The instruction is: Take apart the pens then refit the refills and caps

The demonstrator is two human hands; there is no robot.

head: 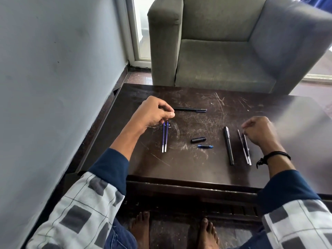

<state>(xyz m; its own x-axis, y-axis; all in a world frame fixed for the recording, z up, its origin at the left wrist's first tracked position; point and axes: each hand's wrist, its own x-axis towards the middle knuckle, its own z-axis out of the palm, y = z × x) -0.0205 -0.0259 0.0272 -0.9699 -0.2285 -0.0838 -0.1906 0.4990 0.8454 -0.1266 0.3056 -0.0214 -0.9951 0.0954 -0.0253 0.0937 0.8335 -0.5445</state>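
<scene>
Nearest, at 6 o'clock below the bench [188,169] edge, two bare feet [140,229] are seen on the floor, flanked by checked sleeves [80,203] over blue cuffs.

On the dark, scratched bench top, a black pen barrel [228,145] is laid toward 4 o'clock, running near to far. Just beside it at 3 o'clock, two black refills [245,146] are laid close together, nearly parallel to it. Toward 8 o'clock, two blue refills [164,137] are set side by side and touching, their clear ends pointed at the near edge. Between the two groups, near the centre, a short black cap [198,140] is laid crosswise, with a small blue cap piece [205,146] just nearer than it and apart from it.

The far ends of the blue refills are pinched together by the left hand [156,112], whose fingers [168,114] are curled down over them. The right hand [258,132], with a dark wristband [274,155], is held at the far ends of the black refills. It is blurred, its fingers are loosely bent, and whether anything is gripped or touched cannot be told.

Farther, at 12 o'clock, a capped dark pen [190,109] is laid crosswise just beyond the left hand. Beyond the bench a grey armchair [224,56] is placed, and a grey wall [62,69] is seen at 9 o'clock.
</scene>
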